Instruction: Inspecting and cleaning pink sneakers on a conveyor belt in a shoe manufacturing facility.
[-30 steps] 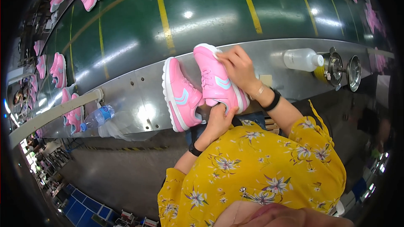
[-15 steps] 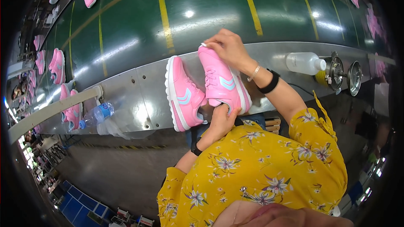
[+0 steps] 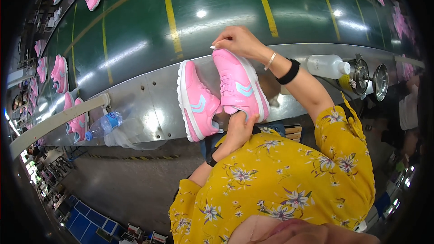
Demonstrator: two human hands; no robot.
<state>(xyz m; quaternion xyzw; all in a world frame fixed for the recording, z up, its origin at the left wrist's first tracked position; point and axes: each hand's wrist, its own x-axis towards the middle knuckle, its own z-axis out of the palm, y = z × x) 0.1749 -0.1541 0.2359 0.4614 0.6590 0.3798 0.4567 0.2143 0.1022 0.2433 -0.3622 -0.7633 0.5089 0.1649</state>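
Two pink sneakers with white soles and light blue chevrons are in front of me at the metal ledge. My left hand grips the heel of the right-hand sneaker, fingers inside its opening and thumb on the outside. Above that shoe's toe, my right hand pinches a small white piece, too small to name. Beside it lies the other sneaker, on its side with the sole to the left, touched by neither hand.
A green conveyor belt with yellow lines runs beyond the metal ledge. On the right stand a white plastic bottle and a metal pump-top can. A water bottle, plastic bag and bent rail are left. More pink sneakers sit farther off.
My right hand has lifted slightly and moved left, off the shoe's toe, still pinching the white piece. The left hand and both sneakers at the ledge have barely moved.
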